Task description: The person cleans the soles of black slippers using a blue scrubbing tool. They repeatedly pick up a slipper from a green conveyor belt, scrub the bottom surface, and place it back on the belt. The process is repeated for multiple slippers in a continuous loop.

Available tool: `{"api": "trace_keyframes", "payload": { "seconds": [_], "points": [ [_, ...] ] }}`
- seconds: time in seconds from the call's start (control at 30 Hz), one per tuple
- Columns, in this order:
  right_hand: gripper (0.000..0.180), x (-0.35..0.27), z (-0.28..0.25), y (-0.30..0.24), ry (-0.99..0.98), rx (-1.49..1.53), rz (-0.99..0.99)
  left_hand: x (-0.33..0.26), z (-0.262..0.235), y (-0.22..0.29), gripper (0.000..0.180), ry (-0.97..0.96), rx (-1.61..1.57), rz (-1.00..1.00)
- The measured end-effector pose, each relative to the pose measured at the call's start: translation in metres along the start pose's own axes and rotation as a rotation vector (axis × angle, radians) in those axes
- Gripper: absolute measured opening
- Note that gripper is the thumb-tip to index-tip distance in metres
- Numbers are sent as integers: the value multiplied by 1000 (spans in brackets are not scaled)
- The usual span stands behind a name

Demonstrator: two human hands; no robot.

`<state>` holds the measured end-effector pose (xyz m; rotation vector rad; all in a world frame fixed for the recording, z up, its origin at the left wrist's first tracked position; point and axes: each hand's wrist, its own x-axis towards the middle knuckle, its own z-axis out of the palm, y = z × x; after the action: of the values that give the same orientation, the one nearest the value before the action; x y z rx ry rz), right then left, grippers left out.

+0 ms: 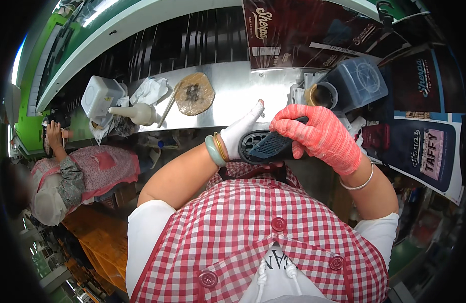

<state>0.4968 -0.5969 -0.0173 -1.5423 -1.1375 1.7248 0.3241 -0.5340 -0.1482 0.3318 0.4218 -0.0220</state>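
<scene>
A black shoe sole (266,145) with a ribbed tread is held between both hands, close to my chest at the picture's centre. My left hand (240,130), in a white glove, supports its left end from behind, thumb pointing up. My right hand (319,136), in a red knit glove, wraps over its right end and top. A green bangle and a gold one sit on my left wrist, a silver bangle on my right.
A metal worktop (233,96) lies just beyond the hands. On it are a round stained pad (193,93), a white squeeze bottle (134,113), a white tub (99,95), crumpled cloth (149,90) and a glue pot (323,96). Dark boxes (425,146) stand right. Another person (74,177) works at left.
</scene>
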Motion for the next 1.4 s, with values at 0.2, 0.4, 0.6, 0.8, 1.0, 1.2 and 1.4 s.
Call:
{"api": "trace_keyframes", "payload": {
  "seconds": [0.2, 0.4, 0.6, 0.8, 1.0, 1.2, 1.4],
  "points": [
    [25, 9, 0, -1, -48, -37, -2, 1, -15, 5, 83, -151, 74, -89],
    [24, 11, -13, 5, -75, -88, 8, -3, -14, 12, 92, -14, 113, -182],
    [23, 4, -31, 26, -36, -16, -30, 2, -31, 14, 99, 22, 111, -221],
    [21, -9, -42, 52, 64, 20, -3, 0, -30, 22, 92, 23, 155, -213],
    [26, -29, -72, 76, 439, 192, -273, -7, -48, 37, 61, -160, 45, 39],
    [24, -11, -93, 103, 940, 129, -216, -18, -85, 17, 59, 138, -102, 640],
    [25, 29, -107, 155, 987, -35, -199, 1, -81, -39, 67, 323, -414, 425]
  ]
}}
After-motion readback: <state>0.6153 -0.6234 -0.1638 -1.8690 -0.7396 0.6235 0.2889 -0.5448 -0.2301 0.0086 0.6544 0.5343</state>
